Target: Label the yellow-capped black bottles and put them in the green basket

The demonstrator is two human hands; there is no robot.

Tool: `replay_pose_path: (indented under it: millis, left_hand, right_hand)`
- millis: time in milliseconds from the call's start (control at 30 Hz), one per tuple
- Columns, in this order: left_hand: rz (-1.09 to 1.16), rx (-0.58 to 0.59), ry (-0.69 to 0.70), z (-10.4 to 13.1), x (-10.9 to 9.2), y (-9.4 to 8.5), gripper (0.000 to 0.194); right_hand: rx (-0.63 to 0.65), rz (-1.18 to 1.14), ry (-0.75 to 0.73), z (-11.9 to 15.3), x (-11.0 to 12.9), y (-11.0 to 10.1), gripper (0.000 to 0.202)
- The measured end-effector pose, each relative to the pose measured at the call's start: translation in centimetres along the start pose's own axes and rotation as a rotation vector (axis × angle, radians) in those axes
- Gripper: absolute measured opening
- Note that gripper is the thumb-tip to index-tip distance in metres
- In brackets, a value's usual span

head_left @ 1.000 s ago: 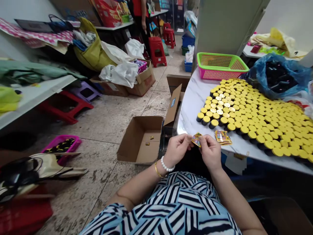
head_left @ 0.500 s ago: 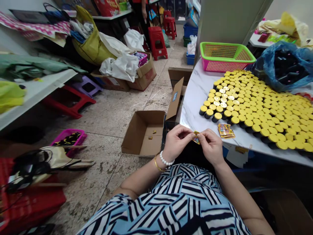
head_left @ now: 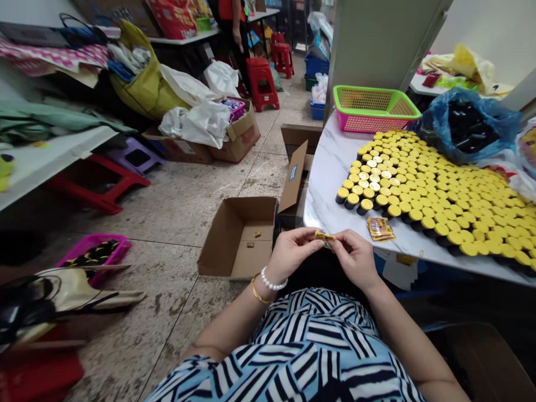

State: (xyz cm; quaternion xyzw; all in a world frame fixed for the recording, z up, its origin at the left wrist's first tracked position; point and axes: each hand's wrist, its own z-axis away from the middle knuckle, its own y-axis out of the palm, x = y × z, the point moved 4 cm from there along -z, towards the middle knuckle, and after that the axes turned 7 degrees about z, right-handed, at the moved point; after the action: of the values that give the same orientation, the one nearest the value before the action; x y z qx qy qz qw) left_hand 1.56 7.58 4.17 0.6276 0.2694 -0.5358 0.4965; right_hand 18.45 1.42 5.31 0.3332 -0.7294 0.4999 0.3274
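Note:
Between my two hands is a small yellow printed label (head_left: 325,238), partly hidden by the fingers. My left hand (head_left: 292,251), with a pearl bracelet (head_left: 273,280) on its wrist, pinches its left end. The right end is pinched by the thumb and fingers of my right hand (head_left: 355,255). Just right of them, a small stack of similar labels (head_left: 380,228) lies at the edge of the white marbled table (head_left: 319,187). Behind the stack stand many short black containers with yellow lids (head_left: 414,192), packed close together.
An open cardboard box (head_left: 234,245) with two small yellow-and-black pieces stands on the floor to the left. A green and pink basket (head_left: 377,109) and a blue plastic bag (head_left: 473,125) of black items sit on the table. A person (head_left: 237,33) stands far back.
The label has turned and now lies flatter and wider between my fingers. Both hands have shifted slightly left and down in the picture, as has the whole view.

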Motion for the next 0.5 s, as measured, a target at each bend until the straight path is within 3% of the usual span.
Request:
replay_pose_path:
  millis: [100, 200, 400, 500]
  left_hand:
    - [0.134, -0.103, -0.034, 0.1, 0.6, -0.4, 0.053]
    - [0.218, -0.180, -0.044, 0.4, 1.5, -0.5, 0.048]
    - [0.158, -0.143, -0.032, 1.1, 2.3, -0.4, 0.030]
    - [0.099, -0.110, -0.003, 1.1, 1.9, -0.7, 0.027]
  right_hand:
    - [-0.018, 0.068, -0.074, -0.7, 1.0, 0.0, 0.019]
    - [-0.089, 0.077, -0.037, -1.0, 1.0, 0.2, 0.018]
    - [-0.067, -0.023, 0.023, -0.5, 0.9, 1.9, 0.017]
    - [-0.027, 0.025, -0.041, -0.6, 1.3, 1.2, 0.019]
